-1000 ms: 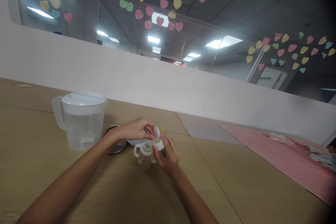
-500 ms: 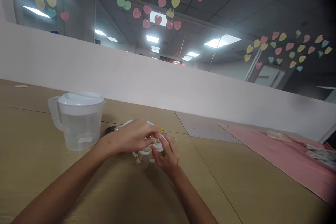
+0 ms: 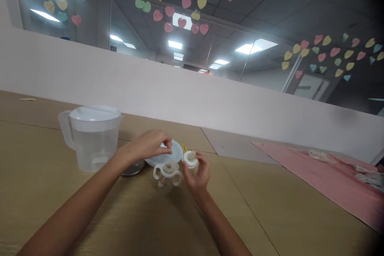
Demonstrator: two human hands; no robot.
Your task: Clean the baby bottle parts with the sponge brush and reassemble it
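Legible text: none

Two-handled bottle [image 3: 168,175], lower centre: small red print [image 3: 162,183], illegible. Lidded pitcher [image 3: 96,142], lower left: pale label [image 3: 99,160], nothing readable. Heart-shaped notes [image 3: 157,15], across upper frame: any writing too small to read.

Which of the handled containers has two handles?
The small clear bottle just left of the right hand: it has a white handle on each side. The large lidded pitcher has only one.

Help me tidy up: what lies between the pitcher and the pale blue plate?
In the head view, a shiny round object lies between them, partly hidden by the left forearm.
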